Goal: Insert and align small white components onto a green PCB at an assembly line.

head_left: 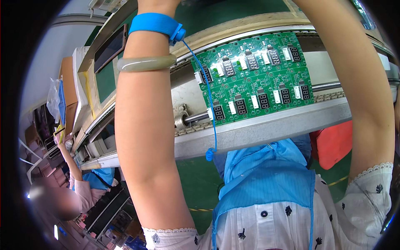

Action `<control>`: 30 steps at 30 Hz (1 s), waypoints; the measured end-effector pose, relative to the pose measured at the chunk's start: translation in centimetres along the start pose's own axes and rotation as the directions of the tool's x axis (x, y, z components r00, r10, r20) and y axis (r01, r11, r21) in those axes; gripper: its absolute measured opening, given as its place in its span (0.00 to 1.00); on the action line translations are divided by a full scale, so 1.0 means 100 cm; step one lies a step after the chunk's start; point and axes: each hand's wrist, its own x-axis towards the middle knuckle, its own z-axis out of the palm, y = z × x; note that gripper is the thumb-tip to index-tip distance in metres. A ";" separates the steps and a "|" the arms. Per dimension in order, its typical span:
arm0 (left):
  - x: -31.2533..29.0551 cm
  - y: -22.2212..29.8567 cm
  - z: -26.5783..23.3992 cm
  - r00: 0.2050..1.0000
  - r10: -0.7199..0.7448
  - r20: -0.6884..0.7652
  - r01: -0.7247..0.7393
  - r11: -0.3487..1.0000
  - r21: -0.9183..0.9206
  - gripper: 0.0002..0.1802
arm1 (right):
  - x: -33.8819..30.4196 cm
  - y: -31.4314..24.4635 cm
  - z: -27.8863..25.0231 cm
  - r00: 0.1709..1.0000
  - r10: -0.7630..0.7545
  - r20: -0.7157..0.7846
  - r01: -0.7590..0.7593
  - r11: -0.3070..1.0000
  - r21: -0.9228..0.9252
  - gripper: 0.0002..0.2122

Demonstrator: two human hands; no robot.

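Observation:
A panel of green circuit boards (254, 80) lies on the conveyor in front of me, set with black digit displays (263, 101) and white connectors (255, 102). Both my forearms reach over the line and past the panel. Only the base of my left hand (158, 6) shows at the top edge; its fingers are cut off. A blue wrist strap (152, 23) and a pale bangle (146, 63) circle that arm. From the strap a thin blue cord hangs across the boards, down to a blue knob (210, 154). My right hand is beyond the frame.
The metal conveyor rail (266, 126) runs along my side, with a steel rod (326, 86) and chain by it. A phone-like dark slab (110, 48) lies at upper left. Further left, another person's hand (59, 139) holds something yellow. A red seat (332, 143) stands below the rail.

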 end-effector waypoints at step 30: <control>-0.159 0.019 -0.077 0.858 -0.270 0.436 0.463 0.774 -0.432 0.14 | -0.146 -0.038 -0.032 0.874 0.175 0.453 -0.478 0.478 0.737 0.09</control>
